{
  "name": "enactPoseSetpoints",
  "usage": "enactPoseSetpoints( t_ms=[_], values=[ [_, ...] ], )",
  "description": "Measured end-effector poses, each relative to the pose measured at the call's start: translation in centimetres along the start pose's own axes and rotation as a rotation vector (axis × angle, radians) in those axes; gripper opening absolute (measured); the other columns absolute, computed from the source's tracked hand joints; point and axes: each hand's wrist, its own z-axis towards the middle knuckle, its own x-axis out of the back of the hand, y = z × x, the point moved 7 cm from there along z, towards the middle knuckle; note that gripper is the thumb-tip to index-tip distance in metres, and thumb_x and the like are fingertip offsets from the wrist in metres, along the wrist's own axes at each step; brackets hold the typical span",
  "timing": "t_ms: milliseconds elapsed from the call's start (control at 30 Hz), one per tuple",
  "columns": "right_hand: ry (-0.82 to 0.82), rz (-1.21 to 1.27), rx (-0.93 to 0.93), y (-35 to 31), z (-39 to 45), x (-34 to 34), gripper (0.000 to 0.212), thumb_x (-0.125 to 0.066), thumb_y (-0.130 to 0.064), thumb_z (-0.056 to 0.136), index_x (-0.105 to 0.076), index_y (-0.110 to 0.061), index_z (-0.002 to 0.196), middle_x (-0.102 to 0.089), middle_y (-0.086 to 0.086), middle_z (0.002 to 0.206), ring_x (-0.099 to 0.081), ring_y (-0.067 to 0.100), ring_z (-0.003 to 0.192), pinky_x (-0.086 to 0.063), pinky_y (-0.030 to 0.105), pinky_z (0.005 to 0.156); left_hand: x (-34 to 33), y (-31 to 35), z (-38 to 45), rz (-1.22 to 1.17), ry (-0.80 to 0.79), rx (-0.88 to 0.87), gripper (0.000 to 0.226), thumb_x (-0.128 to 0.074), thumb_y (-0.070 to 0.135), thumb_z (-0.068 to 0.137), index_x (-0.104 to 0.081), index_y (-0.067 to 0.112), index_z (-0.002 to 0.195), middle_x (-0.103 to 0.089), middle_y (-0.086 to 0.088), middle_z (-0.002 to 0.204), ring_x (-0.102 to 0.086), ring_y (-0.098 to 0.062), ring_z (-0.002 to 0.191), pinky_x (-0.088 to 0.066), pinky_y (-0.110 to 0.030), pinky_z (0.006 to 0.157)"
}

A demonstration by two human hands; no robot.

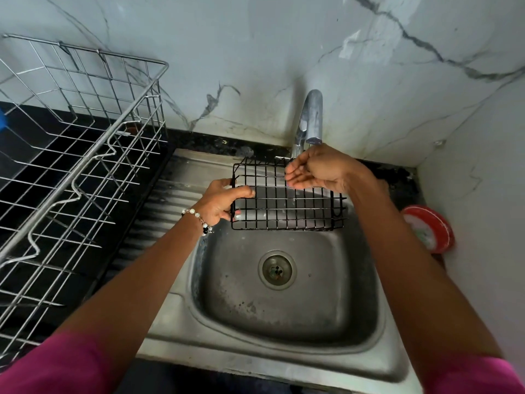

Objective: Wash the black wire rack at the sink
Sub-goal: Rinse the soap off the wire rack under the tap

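Black wire rack [287, 200], basket-shaped, grid of thin bars with low sides, tilted over the far part of the basin. Gripped at its left end, thumb over the top edge, fingers beneath. Steel sink [284, 348], dull and water-stained, one basin with a round drain strainer [277, 269] at its middle, ribbed draining board to the left. Chrome faucet [311, 120] arching just above the rack's far right corner.

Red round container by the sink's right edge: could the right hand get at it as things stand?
Probably yes. The right hand is cupped, holding nothing, under the tap; the red container sits uncovered just beside that forearm.
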Motion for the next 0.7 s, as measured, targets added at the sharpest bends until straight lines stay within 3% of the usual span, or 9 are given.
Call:
enactPoseSetpoints(
  t_ms=[100, 167, 233, 367, 467, 600, 700],
  values=[
    [-0.140, 0.156, -0.004, -0.2, -0.1, -1.4, 0.033, -0.032, 0.015, 0.093, -0.060, 0.010, 0.112, -0.066, 0.027, 0.107, -0.068, 0.031, 0.099, -0.057, 0.037, 0.084, -0.5, 0.0, -0.1, 0.018, -0.015, -0.014, 0.025, -0.076, 0.017, 0.079, -0.057, 0.019, 0.095, -0.065, -0.006, 0.100, -0.063, -0.034, 0.092, -0.053, -0.055, 0.086],
    [-0.101, 0.132, -0.005, 0.0, 0.1, -1.1, 0.033, -0.033, 0.014, 0.093, -0.060, 0.010, 0.111, -0.066, 0.027, 0.108, -0.069, 0.031, 0.098, -0.057, 0.037, 0.084, -0.8, 0.0, 0.0, 0.022, -0.022, -0.017, 0.022, -0.075, 0.018, 0.080, -0.055, 0.023, 0.087, -0.064, -0.004, 0.096, -0.061, -0.031, 0.082, -0.053, -0.053, 0.087],
    [-0.028, 0.134, -0.003, 0.4, 0.4, -0.3, 0.032, -0.034, 0.014, 0.093, -0.060, 0.011, 0.111, -0.065, 0.029, 0.109, -0.070, 0.031, 0.095, -0.058, 0.035, 0.080, -1.0, -0.2, 0.0, 0.039, -0.030, -0.017, 0.020, -0.076, 0.020, 0.079, -0.060, 0.019, 0.090, -0.065, -0.006, 0.099, -0.060, -0.030, 0.079, -0.052, -0.052, 0.084],
    [-0.101, 0.285, 0.018, 0.0, 0.2, -0.8, 0.035, -0.031, 0.015, 0.092, -0.060, 0.011, 0.111, -0.067, 0.027, 0.105, -0.068, 0.033, 0.099, -0.057, 0.037, 0.084, -0.9, -0.9, 0.3, 0.062, -0.023, 0.003, 0.037, -0.079, 0.023, 0.074, -0.063, 0.012, 0.106, -0.067, -0.008, 0.108, -0.063, -0.025, 0.083, -0.056, -0.047, 0.080],
    [-0.034, 0.175, 0.012, -0.1, 0.3, -0.8, 0.030, -0.034, 0.012, 0.094, -0.059, 0.011, 0.110, -0.066, 0.026, 0.106, -0.067, 0.032, 0.101, -0.057, 0.037, 0.085, -1.0, -1.6, 0.2, 0.066, -0.034, 0.015, 0.050, -0.081, 0.027, 0.068, -0.062, 0.010, 0.111, -0.068, -0.008, 0.106, -0.063, -0.027, 0.083, -0.056, -0.048, 0.080],
    [-0.112, 0.277, 0.018, -0.6, 0.6, -1.9, 0.033, -0.032, 0.014, 0.093, -0.059, 0.012, 0.111, -0.066, 0.028, 0.107, -0.067, 0.034, 0.102, -0.056, 0.038, 0.087, -1.4, -1.9, 0.0, 0.064, -0.055, -0.011, 0.025, -0.076, 0.018, 0.077, -0.063, 0.016, 0.098, -0.068, -0.002, 0.093, -0.063, -0.023, 0.084, -0.053, -0.050, 0.083],
    [-0.026, 0.243, 0.028, -0.6, 0.7, -1.4, 0.030, -0.034, 0.012, 0.094, -0.059, 0.011, 0.111, -0.065, 0.029, 0.110, -0.067, 0.033, 0.101, -0.057, 0.036, 0.085, -1.6, -2.0, -0.4, 0.081, -0.075, -0.035, 0.030, -0.076, 0.015, 0.078, -0.063, 0.011, 0.105, -0.070, -0.003, 0.093, -0.064, -0.021, 0.087, -0.054, -0.050, 0.082]
  ],
)
